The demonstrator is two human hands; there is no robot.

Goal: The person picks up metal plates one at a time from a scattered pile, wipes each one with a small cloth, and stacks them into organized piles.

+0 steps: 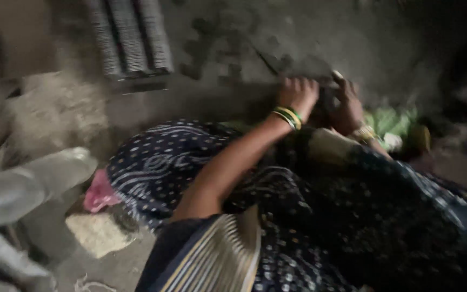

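Observation:
The picture is dim and blurred by motion. My left hand [298, 94], with green and yellow bangles at the wrist, is closed on a dark object [328, 96] low on the grey floor. My right hand [348, 105], wearing a gold wristband, grips the same dark object from the other side. What the object is cannot be made out. My lap, covered in dark blue dotted cloth [190, 157], fills the foreground below both arms.
Rows of grey ridged pieces [131, 38] lie stacked at the top left. Pale sacks or plastic [22, 184] sit at the left, with a pink cloth [99, 193] beside my knee. Something green [393, 121] lies behind my right wrist.

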